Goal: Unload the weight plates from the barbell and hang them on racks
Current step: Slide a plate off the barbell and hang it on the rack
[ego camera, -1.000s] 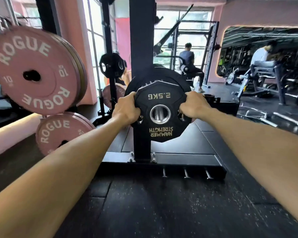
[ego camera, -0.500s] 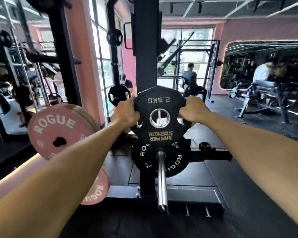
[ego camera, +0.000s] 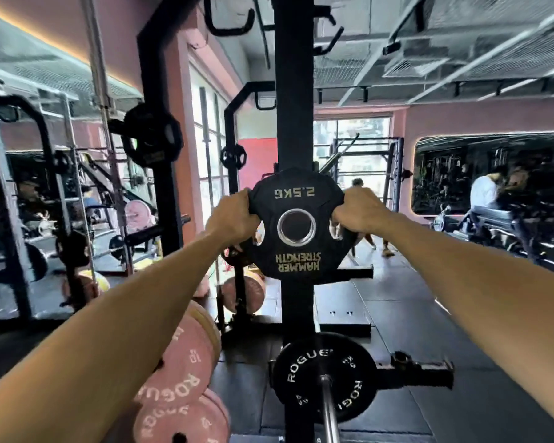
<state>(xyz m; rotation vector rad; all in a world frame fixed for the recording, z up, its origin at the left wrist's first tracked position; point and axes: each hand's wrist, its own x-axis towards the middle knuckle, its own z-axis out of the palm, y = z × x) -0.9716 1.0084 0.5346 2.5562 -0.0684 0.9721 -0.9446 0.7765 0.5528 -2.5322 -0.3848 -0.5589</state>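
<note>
Plate (ego camera: 296,228) clamped between left grip (ego camera: 232,219), right grip (ego camera: 357,212).

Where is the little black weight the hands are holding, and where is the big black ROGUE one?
2.5 kg plate (ego camera: 296,262), head view, on its lower face at the gold lettering.
Black ROGUE plate (ego camera: 304,372), head view, on its left face beside the white letters.

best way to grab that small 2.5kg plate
By its two side cut-outs, one hand from each side, as the left hand and right hand do now on the 2.5 kg plate. Its rim is flat and thin, so the openings give fingers purchase.
</note>
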